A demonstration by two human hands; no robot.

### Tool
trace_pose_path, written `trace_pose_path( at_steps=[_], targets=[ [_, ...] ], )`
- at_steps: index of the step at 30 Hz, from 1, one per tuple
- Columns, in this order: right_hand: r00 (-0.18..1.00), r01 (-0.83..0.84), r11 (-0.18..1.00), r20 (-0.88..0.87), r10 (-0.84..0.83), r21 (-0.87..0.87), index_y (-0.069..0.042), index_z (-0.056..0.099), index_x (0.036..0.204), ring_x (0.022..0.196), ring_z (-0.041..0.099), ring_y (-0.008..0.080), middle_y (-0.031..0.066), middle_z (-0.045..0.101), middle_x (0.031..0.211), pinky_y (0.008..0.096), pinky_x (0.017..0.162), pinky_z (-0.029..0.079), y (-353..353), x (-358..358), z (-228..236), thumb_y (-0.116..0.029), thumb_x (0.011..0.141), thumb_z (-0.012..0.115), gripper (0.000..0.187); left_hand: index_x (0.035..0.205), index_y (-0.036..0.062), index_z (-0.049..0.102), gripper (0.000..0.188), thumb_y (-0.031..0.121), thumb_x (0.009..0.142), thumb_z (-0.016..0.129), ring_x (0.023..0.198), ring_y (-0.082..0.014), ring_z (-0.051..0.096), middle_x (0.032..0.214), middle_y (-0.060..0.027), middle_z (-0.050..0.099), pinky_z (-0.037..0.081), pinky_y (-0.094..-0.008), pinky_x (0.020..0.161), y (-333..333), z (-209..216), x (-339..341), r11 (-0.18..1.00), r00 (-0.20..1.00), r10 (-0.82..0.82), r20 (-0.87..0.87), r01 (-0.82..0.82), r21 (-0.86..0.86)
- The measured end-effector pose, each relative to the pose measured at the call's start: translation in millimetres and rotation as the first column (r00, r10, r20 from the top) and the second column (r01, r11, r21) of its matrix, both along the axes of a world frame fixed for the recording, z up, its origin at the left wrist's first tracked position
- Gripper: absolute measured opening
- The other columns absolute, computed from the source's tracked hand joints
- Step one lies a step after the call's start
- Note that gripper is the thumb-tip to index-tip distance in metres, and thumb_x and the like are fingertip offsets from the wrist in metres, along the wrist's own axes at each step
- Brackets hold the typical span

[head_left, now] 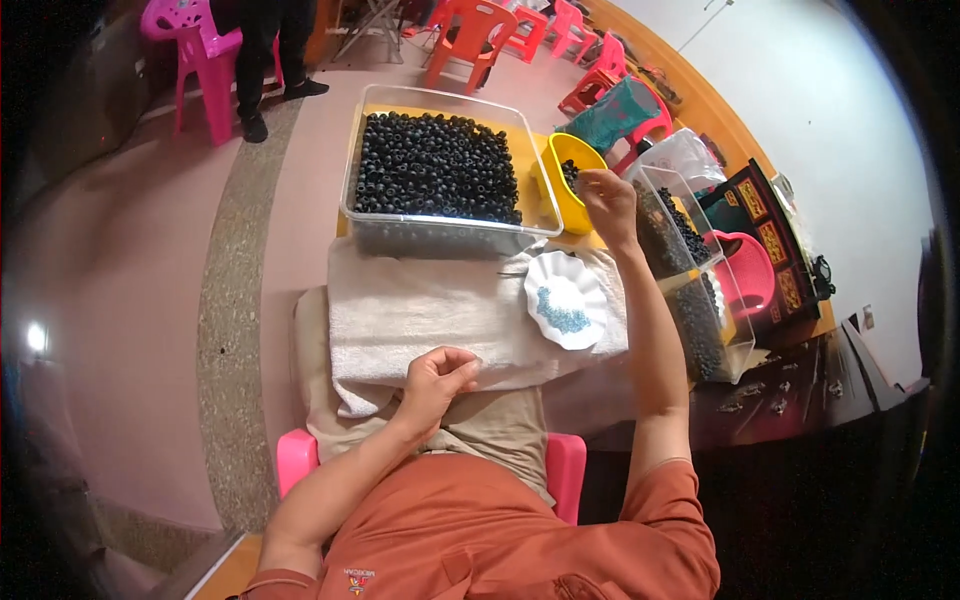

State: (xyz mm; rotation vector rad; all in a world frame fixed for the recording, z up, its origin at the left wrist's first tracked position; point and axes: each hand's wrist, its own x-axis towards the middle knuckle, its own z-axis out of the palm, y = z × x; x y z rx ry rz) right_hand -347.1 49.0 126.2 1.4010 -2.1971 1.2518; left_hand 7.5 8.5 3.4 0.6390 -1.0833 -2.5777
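Observation:
My left hand [437, 388] hovers over the near edge of a white towel [420, 300], its thumb and forefinger pinched together. Whatever it may hold is too small to make out. My right hand [610, 207] reaches to the rim of a yellow tub [553, 170], fingers drawn together; any small thing in them cannot be seen. Some black bead-like pieces [570, 173] lie inside the tub. On the towel's right part sits a white fluted dish [580, 280] with tiny blue grains [562, 315]. A large clear bin [430, 238] full of round black pieces [440, 165] stands beyond the towel.
To the right, clear boxes [738, 365] hold more black pieces. A pink basket [750, 270] is beside them. A thin dark tool [513, 272] lies next to the dish. Plastic chairs [475, 42] stand farther off, and another person's legs [262, 60] show at upper left.

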Motion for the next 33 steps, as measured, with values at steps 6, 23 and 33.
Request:
trace_pose_path(
  at_steps=[6,23,33],
  targets=[
    [0.979,-0.204,0.918,0.051,0.199,0.340,0.000,0.071,0.089,0.074,0.065,0.0134,0.0086,0.069,0.081,0.0259,0.068,0.051,-33.5,46.4,17.8,0.000,0.079,0.066,0.011,0.098,0.0032,0.063,0.013,0.008,0.088,0.068,0.071,-0.0078,0.060,0.085,-0.0017,0.064,0.052,-0.0203,0.066,2.8,0.1,-1.9,0.998,0.997,-0.058,-0.046,0.059,0.016],
    [0.874,-0.338,0.310,0.175,0.453,0.888,-0.011,0.069,0.111,0.096,0.065,0.0315,0.0163,0.069,0.103,0.0398,0.080,0.052,-116.6,32.9,-37.1,-0.011,0.076,0.065,0.036,0.101,0.0019,0.062,0.015,0.007,0.088,0.067,0.079,-0.0076,0.061,0.093,-0.0025,0.065,0.052,-0.0211,0.070,4.2,-4.8,-0.5,0.993,0.990,-0.112,-0.091,0.114,0.016],
    [0.876,-0.388,0.366,0.214,0.433,0.846,-0.005,0.072,0.094,0.073,0.064,0.0253,0.0144,0.068,0.079,0.0363,0.068,0.050,-110.0,36.4,-28.6,-0.008,0.075,0.065,0.021,0.099,0.0027,0.063,0.014,0.009,0.088,0.068,0.076,-0.0073,0.060,0.091,-0.0020,0.064,0.052,-0.0208,0.070,3.2,-5.8,-0.8,0.995,0.991,-0.092,-0.094,0.094,0.014]
  ],
)
